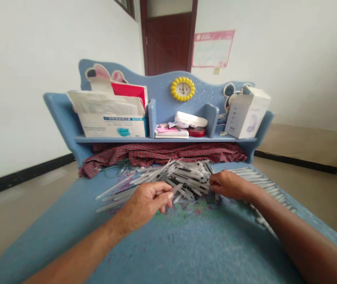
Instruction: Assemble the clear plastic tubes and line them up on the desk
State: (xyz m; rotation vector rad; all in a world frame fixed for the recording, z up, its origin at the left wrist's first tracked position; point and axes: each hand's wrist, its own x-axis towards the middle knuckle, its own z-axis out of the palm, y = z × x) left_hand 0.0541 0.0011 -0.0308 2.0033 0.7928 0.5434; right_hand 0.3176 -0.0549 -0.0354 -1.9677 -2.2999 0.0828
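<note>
One box (94, 123) on the shelf (168, 139) holds white material (106, 103). The left hand (152, 198) pinches a pen (177, 187) beside the pile of pens (192, 175); the right hand (225, 184) is curled there, its hold I cannot tell.

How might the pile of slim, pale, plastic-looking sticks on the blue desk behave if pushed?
The pile of slim, pale, plastic-looking sticks would probably slide apart: they lie crossed at many angles. Each is likely stiff, its outline straight, and probably light, being thin.
</note>
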